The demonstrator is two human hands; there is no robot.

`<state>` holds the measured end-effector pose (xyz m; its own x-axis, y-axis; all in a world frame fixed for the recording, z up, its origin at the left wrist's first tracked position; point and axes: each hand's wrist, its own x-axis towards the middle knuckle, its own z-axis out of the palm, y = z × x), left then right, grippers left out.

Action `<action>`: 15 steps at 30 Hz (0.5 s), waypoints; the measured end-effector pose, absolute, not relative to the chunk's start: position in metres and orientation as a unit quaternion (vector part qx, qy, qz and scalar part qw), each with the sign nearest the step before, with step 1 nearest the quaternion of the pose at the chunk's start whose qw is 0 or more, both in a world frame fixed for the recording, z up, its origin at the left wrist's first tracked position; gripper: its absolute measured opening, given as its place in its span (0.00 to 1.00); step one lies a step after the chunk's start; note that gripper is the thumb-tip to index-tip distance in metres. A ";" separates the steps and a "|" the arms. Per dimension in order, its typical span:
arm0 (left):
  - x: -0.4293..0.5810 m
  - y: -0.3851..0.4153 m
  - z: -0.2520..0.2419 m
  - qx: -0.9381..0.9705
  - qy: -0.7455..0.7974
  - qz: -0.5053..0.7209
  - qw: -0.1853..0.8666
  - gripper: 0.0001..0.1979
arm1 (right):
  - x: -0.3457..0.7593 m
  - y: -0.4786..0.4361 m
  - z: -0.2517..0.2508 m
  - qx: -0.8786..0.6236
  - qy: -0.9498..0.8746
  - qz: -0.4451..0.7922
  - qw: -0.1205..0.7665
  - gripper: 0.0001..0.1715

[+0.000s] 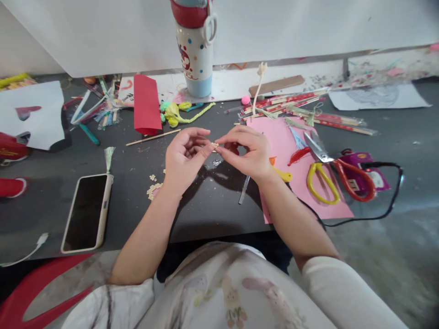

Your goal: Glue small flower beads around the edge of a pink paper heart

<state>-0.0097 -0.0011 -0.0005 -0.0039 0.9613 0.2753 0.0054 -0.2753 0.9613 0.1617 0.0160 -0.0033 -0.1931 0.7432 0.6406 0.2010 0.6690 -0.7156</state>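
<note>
Both hands meet above the dark table (206, 210), just in front of me. My left hand (183, 157) and my right hand (245, 153) pinch a small cream-coloured craft piece (214, 146) between their fingertips. The piece is tiny and I cannot make out its shape. More small cream bits (153, 188) lie on the table by my left wrist. A pink paper sheet (291, 173) lies under and right of my right hand.
A phone (87, 212) lies at the left. Scissors (338, 176) rest on the pink sheet, beside a purple glue gun (363, 169) with a black cord. A dotted bottle (196, 55), red paper (146, 104), yellow-green cord (183, 114) and thin sticks (308, 109) lie behind.
</note>
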 end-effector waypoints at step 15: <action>-0.007 -0.003 0.003 0.579 0.425 0.586 0.373 0.09 | 0.162 0.015 -0.004 -0.327 -0.734 0.225 0.551 0.04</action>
<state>-0.0070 -0.0031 0.0029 -0.0497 0.9310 0.3617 0.0550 -0.3591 0.9317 0.1620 0.0153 -0.0042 -0.1784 0.7278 0.6621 0.2307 0.6851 -0.6909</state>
